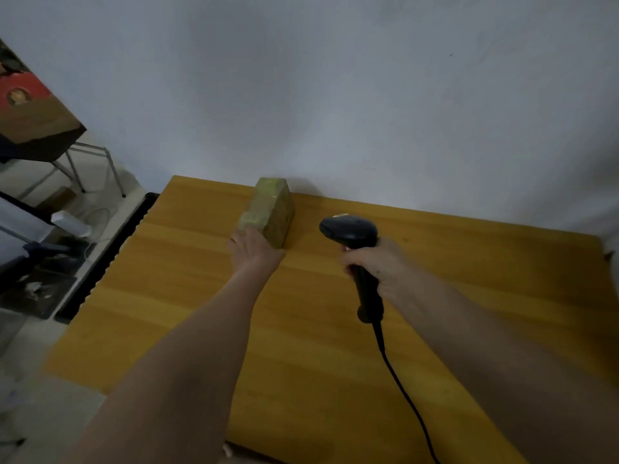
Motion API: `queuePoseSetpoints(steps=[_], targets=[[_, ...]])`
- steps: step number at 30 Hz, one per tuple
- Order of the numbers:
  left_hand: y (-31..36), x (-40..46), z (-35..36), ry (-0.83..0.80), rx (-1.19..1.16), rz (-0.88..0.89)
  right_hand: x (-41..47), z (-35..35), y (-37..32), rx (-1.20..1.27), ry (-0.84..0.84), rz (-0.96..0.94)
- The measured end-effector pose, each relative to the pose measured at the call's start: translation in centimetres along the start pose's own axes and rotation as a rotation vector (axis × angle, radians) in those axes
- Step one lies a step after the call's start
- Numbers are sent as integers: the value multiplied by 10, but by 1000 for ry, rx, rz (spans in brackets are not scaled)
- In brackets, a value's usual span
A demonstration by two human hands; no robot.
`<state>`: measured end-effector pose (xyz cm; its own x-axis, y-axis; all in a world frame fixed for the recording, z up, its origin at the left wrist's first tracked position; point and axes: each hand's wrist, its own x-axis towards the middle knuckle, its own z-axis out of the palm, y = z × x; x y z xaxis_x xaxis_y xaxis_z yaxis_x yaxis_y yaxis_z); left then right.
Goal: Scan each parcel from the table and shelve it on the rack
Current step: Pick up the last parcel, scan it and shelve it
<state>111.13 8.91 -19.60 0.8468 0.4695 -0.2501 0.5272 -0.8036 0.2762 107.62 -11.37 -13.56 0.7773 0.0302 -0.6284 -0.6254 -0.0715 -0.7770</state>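
Yellow wood-grain table [335, 329] against a pale wall: a tape-wrapped cardboard parcel [271, 212] lies at 12 o'clock, the left hand [256, 251] touching its near end, grip unclear. At 2 o'clock, the right hand [375, 262] grasps a black corded scanner [351, 234]. Clutter at 9 o'clock.

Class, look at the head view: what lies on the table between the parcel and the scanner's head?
Nothing. In the head view, only bare wooden table shows between the parcel and the scanner.
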Motion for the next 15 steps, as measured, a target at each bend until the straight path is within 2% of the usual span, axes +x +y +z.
queuePoseSetpoints(steps=[8,13,15], targets=[[-1,79,24,-48,-19,7,32,-3,19,27,70,42],[9,80,32,-33,-2,-34,35,-14,25,75,89,54],[19,66,39,-69,61,27,32,-22,26,83,101,50]])
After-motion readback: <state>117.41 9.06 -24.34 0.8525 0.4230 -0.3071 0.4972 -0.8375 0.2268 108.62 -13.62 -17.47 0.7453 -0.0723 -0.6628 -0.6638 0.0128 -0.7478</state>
